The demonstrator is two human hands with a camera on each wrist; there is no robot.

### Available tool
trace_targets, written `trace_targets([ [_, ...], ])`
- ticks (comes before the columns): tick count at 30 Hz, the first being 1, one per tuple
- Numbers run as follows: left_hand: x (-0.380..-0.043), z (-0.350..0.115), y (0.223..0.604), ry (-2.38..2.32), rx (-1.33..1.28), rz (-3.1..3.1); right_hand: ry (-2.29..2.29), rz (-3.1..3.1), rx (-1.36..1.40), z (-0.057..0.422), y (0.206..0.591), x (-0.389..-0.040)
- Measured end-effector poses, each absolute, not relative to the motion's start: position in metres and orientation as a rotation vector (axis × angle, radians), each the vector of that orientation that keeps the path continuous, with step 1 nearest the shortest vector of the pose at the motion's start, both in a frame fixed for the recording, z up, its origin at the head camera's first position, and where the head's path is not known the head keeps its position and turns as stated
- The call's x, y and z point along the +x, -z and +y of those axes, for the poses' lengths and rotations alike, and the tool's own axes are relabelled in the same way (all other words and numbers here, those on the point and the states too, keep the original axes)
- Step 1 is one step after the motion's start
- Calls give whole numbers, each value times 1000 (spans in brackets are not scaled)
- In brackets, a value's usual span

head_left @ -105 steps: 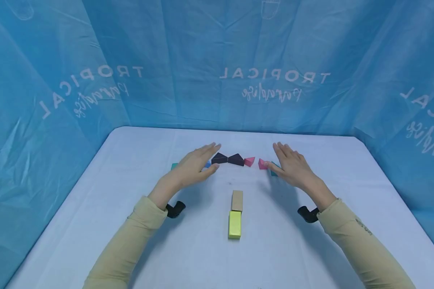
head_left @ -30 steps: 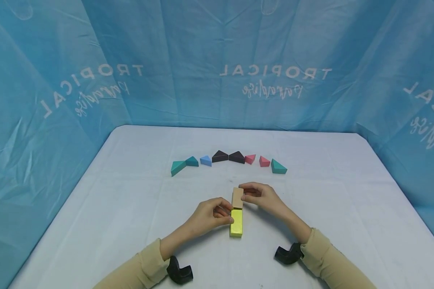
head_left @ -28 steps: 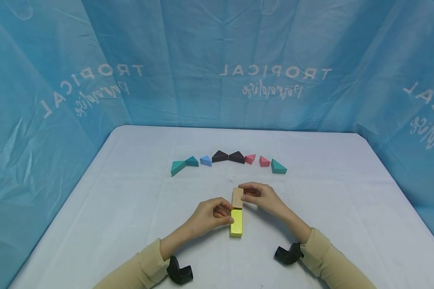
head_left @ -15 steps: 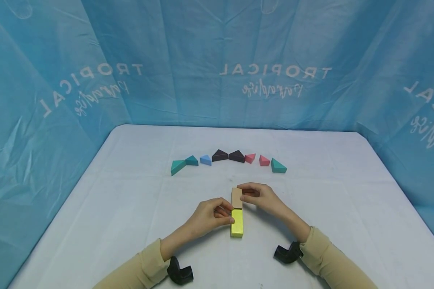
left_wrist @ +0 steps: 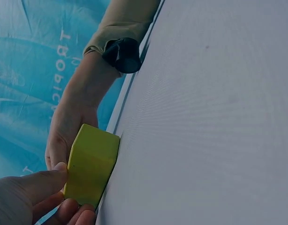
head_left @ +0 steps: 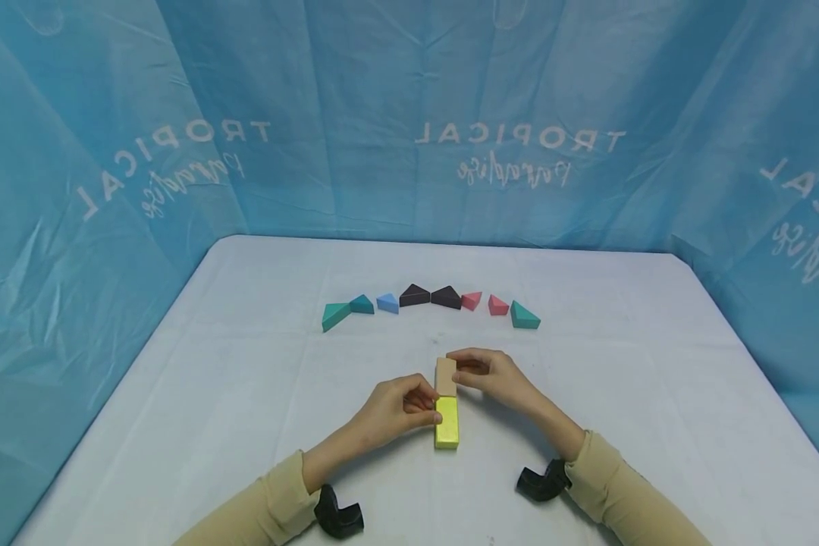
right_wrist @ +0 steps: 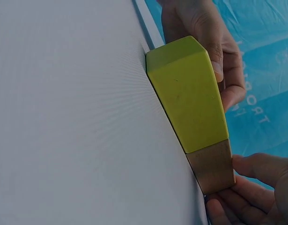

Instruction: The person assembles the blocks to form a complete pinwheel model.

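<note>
A yellow rectangular block (head_left: 447, 423) and a wooden block (head_left: 446, 377) lie end to end in one line on the white table, the wooden one farther away. My left hand (head_left: 390, 409) grips the yellow block from its left side, thumb (left_wrist: 45, 183) against the side and fingertips curled close by. From the right, my right hand (head_left: 494, 374) holds the wooden block, with its thumb (right_wrist: 261, 166) on the side and its fingers around the far end. In the right wrist view the two blocks meet flush at their ends.
Behind them, a curved row of small triangular blocks crosses the table: green (head_left: 335, 315), teal (head_left: 362, 305), blue (head_left: 387, 303), two black (head_left: 415, 296), two pink (head_left: 498, 305) and another green at the right. A blue printed curtain (head_left: 423, 205) surrounds the table (head_left: 246, 379).
Both hands have come down from over the triangle row, where they were spread flat, to the two blocks. The wooden and yellow blocks have shifted slightly sideways and now line up straighter.
</note>
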State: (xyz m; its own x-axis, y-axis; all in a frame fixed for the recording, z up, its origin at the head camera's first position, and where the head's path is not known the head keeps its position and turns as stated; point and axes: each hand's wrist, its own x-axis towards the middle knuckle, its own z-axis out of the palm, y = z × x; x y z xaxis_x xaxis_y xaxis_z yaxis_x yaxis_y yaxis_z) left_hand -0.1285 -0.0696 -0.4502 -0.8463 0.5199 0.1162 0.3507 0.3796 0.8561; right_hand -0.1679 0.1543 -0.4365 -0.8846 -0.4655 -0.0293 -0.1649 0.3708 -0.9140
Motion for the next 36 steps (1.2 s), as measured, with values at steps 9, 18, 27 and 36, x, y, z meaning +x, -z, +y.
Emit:
trace_targets([
  [9,-126,-69,449,-1484,814,2451,1544,2344,-578,159,451,-173],
  [18,-126,-69,446,-1462,818,2446,1546,2332,-570,159,451,-173],
  [27,-134,-69,437,-1342,1009,2638,1559,2312,-601,160,449,-172],
  [36,-135,-63,433,-1184,1237,2842,1545,2318,-605,160,450,-174],
])
